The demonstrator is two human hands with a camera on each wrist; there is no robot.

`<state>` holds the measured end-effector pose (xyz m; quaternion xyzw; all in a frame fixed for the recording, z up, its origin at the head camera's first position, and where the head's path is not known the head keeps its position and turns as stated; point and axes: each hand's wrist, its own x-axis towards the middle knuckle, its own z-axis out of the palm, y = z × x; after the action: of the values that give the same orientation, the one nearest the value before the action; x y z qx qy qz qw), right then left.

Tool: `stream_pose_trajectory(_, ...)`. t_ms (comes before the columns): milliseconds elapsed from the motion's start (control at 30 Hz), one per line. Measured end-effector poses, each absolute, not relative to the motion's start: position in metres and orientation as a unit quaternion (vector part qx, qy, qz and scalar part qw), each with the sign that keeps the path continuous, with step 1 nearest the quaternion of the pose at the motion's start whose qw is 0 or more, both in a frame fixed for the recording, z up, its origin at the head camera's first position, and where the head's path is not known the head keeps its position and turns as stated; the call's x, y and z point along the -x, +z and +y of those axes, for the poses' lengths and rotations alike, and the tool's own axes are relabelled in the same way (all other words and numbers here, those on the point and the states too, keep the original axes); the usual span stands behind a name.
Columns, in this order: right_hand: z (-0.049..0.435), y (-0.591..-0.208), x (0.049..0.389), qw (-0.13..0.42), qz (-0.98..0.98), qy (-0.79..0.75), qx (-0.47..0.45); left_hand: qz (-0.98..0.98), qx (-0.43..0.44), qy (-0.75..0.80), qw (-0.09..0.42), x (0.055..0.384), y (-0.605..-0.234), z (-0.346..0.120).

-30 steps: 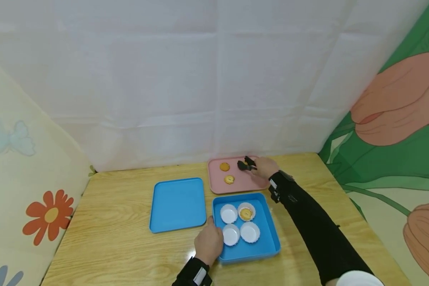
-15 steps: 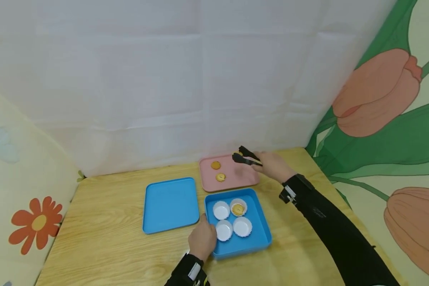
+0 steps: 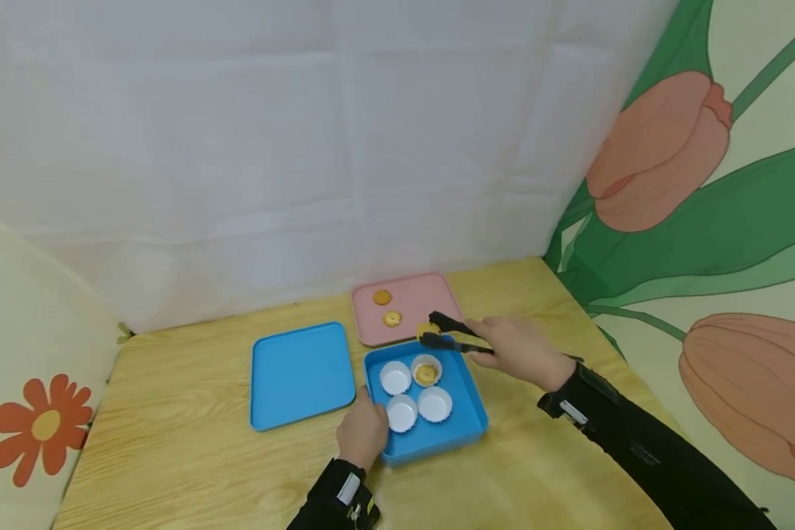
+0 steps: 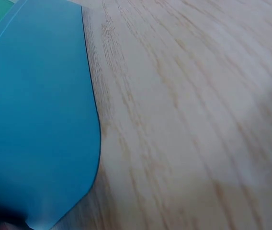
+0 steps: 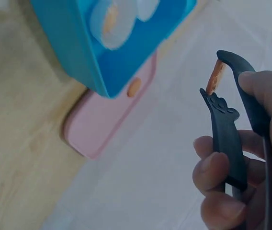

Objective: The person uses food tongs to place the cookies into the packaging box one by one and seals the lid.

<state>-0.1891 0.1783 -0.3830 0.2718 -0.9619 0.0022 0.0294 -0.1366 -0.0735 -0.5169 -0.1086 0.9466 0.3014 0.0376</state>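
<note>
My right hand [image 3: 523,352] grips a pair of black tongs [image 3: 456,343]. Their tips pinch a round cookie [image 5: 215,76], seen edge-on in the right wrist view. In the head view the cookie hangs over the back rim of the blue box [image 3: 460,425]. Inside that box stand several white paper cups, and one of these cups [image 3: 417,362] contains a cookie [image 3: 427,375]. My left hand [image 3: 363,428] holds the left wall of the box, its fingers partly hidden. The left wrist view mostly shows the box's outer wall [image 4: 35,105].
Behind the box lies a pink tray [image 3: 420,291] bearing two cookies, one plain [image 3: 382,297] and one pale [image 3: 392,319]. A flat blue lid [image 3: 301,377] lies left of the box on the wooden table [image 3: 192,419]. A white sheet [image 3: 205,162] hangs behind.
My right hand has lifted a cookie off the pink tray with the tongs and brought it forward to the box's back rim. My left hand stays at the box. The head view has shifted right.
</note>
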Motion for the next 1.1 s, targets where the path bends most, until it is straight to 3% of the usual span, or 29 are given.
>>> stream_pose_trajectory(633, 0.173, -0.43, 0.162, -0.087, -0.939, -0.037, -0.33, 0.946, 0.11, 0.303, 0.037, 0.144, -0.515, -0.076)
stream_pose_trajectory(1100, 0.171, -0.442, 0.157, -0.087, -0.939, -0.057, -0.329, 0.945, 0.109, 0.306, 0.047, 0.14, -0.517, -0.073)
